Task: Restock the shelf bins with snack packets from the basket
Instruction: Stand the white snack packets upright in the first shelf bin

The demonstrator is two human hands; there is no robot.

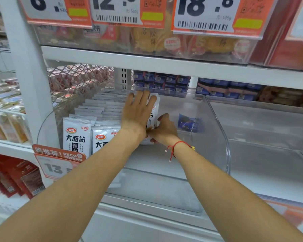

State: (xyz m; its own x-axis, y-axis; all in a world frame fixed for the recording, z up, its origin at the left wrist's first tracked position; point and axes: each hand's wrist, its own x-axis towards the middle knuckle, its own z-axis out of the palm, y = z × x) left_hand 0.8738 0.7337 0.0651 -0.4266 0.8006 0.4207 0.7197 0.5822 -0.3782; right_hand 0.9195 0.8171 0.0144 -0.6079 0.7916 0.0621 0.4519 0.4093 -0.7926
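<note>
Both my hands are inside a clear plastic shelf bin (pixel 225 137). White snack packets (pixel 77 137) with black characters stand in rows filling the bin's left part. My left hand (pixel 138 110) lies flat with straight fingers against the top of an upright stack of white packets (pixel 155 109). My right hand (pixel 164 128) grips that stack from its right side near the bottom, fingers curled round the edge. A single blue packet (pixel 189 124) lies further right in the bin. The basket is not in view.
Another clear bin (pixel 269 154) stands to the right. Blue packets (pixel 164 81) fill bins at the back, under the upper shelf (pixel 147 62). Orange price tags (pixel 208 14) hang above; one orange tag (pixel 58 161) hangs on the bin's front left. A white upright post (pixel 30 75) stands left.
</note>
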